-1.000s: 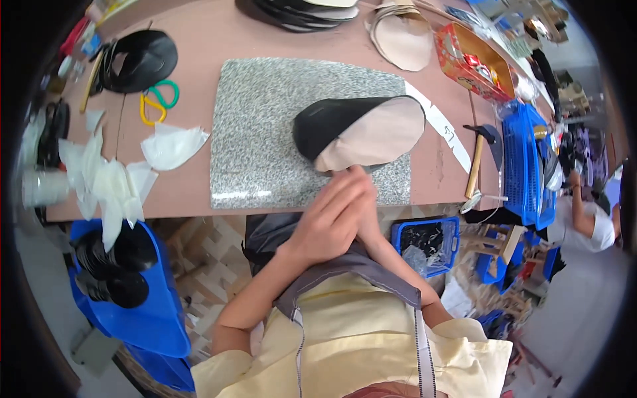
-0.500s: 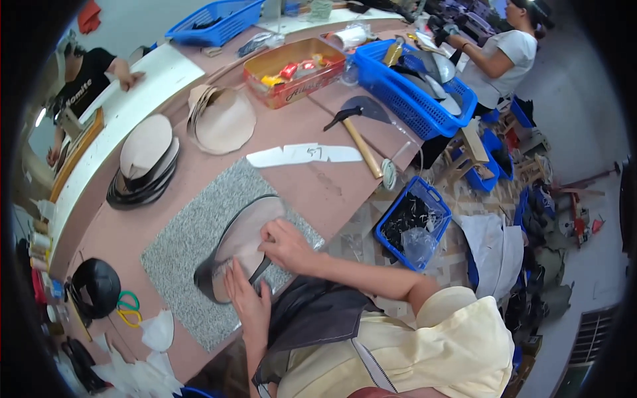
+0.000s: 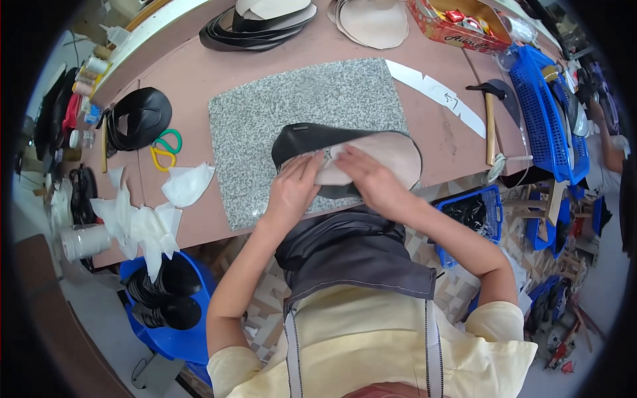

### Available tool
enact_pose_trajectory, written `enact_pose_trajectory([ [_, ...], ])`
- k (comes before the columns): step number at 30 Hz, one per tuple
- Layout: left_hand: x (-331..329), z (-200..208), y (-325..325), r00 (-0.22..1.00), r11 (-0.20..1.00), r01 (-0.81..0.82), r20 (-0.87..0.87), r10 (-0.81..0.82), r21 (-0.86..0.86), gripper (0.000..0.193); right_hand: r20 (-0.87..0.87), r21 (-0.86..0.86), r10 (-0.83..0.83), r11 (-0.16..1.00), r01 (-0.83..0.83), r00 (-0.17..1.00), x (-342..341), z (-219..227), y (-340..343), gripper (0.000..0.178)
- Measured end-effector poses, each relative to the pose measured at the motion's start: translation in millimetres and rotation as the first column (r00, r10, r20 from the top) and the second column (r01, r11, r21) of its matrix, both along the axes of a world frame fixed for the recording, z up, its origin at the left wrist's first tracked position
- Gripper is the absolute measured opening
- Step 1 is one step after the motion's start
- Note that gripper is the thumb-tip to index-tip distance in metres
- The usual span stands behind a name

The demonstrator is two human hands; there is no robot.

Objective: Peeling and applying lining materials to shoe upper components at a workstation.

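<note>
A person in a pale yellow top and a dark apron has both hands on a black-and-beige piece (image 3: pixel 395 151), which lies over the near part of a speckled grey slab (image 3: pixel 265 113) set on the pinkish worktop (image 3: pixel 189 79). The left hand (image 3: pixel 292 189) rests on the piece's left part, its fingers close together and stretched toward the middle. The right hand (image 3: pixel 371 182) comes in from the other side, fingers bent, tips down on the beige face just beside the left fingertips. The thumbs are hard to make out, so whether either hand pinches the material cannot be told. The beige face takes up the right part of the piece, while black shows along its far side and left end. Beyond the slab sit a stack of black and beige pieces (image 3: pixel 259 33) and some rounded beige pieces (image 3: pixel 377 23), with a red tin (image 3: pixel 458 36) to their right. A white strip (image 3: pixel 438 96) reaches from the slab's far right corner toward a wooden-handled hammer (image 3: pixel 490 129), near a blue basket (image 3: pixel 541 119). Left of the slab lie green-and-yellow-handled scissors (image 3: pixel 166 149), black rounded pieces (image 3: pixel 142 116) and thin white sheets (image 3: pixel 189 184).
</note>
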State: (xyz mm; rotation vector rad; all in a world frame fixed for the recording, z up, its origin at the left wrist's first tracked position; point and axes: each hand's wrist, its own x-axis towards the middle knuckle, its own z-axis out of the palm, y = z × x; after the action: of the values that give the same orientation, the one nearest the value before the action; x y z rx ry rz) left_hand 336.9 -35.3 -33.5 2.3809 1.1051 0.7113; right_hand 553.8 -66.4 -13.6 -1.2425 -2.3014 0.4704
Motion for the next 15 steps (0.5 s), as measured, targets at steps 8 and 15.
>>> enact_pose_trajectory([
  [8, -5, -10, 5, 0.99, 0.979, 0.135, -0.049, -0.129, 0.153, 0.052, 0.166, -0.014, 0.07, 0.998, -0.069, 0.984, -1, -2, -16, 0.053],
  [15, -17, -10, 0, 0.963, 0.95, 0.224, -0.2, -0.181, 0.219, 0.049, 0.275, 0.143, 0.045, 0.986, -0.087, 0.96, 1, -17, -29, 0.051],
])
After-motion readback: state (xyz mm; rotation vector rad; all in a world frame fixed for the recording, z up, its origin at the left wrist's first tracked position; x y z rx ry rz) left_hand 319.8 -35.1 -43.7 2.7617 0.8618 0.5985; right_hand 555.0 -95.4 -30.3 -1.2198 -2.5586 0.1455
